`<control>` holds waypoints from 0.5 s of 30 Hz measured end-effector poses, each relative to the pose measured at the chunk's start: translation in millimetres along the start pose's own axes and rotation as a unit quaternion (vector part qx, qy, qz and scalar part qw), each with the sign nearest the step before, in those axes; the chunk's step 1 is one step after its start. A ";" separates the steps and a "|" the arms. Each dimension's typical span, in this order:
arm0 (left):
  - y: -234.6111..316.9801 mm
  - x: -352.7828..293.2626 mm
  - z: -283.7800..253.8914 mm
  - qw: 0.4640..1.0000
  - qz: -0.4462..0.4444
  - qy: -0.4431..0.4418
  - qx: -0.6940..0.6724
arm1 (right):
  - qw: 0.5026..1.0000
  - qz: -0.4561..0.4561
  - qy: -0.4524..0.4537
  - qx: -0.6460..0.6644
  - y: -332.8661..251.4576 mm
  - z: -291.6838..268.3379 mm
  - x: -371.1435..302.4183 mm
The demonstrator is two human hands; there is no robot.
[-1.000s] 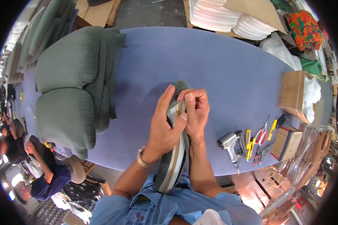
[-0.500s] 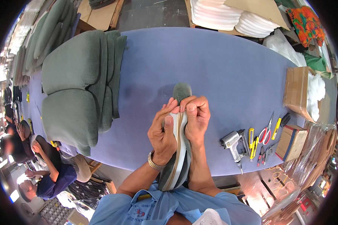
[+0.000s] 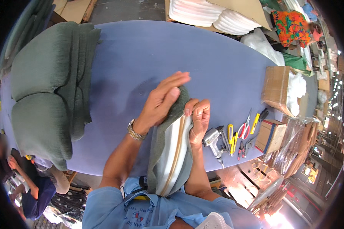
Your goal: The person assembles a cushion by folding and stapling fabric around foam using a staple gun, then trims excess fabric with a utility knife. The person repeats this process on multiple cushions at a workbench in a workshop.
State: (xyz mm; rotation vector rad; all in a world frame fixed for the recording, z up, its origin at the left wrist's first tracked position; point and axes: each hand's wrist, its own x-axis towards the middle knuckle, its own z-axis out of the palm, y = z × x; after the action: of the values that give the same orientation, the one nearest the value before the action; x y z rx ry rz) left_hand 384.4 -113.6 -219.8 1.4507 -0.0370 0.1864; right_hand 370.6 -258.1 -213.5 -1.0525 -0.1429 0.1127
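Observation:
A grey-green fabric cushion (image 3: 155, 160) stands on its edge between my forearms, its near end against my shirt. Along its open side show white padding (image 3: 172, 149) and a narrow brown strip (image 3: 178, 147). My left hand (image 3: 159, 100) is open at the cushion's far end, fingers stretched out together and pointing away to the right. Its thumb side lies by the fabric; firm contact cannot be made out. With bent fingers and thumb, my right hand (image 3: 197, 118) pinches the fabric edge on the right side of the opening.
Several grey-green cushions (image 3: 44, 91) are stacked on the blue-covered table (image 3: 141, 49) at left. On the right lie a staple gun (image 3: 216, 143), yellow cutters (image 3: 230, 133), red-handled scissors (image 3: 244, 129) and pliers (image 3: 241, 150). A carton with white stuffing (image 3: 276, 87) stands behind. Another person (image 3: 40, 191) sits lower left.
My left hand has left the fabric edge and straightened its fingers. My right hand still pinches the edge. The cushion's opening shows wider, and the whole view has shifted to the right.

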 end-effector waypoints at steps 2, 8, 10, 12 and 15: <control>-10.8 12.5 3.2 0.996 0.030 -0.072 0.034 | 1.000 0.004 0.008 0.000 -0.9 -3.9 1.7; -3.7 26.8 6.4 0.988 -0.049 -0.128 0.067 | 0.999 -0.030 0.031 -0.009 9.4 -10.8 2.2; -6.7 24.4 11.1 0.992 -0.026 -0.097 0.075 | 0.999 -0.027 0.031 -0.024 10.1 -13.2 2.4; -10.7 19.4 17.6 0.994 -0.001 -0.060 0.089 | 0.999 -0.026 0.032 -0.009 10.6 -15.0 3.7; -12.0 6.9 26.6 0.994 0.019 -0.027 0.107 | 0.998 -0.028 0.045 0.033 12.8 -20.5 1.0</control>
State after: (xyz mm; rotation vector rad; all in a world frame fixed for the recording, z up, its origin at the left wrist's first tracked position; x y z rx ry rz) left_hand 395.3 -140.5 -227.4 1.6695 -0.0913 0.1865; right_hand 374.8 -269.2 -234.6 -0.9847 -0.0865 0.0201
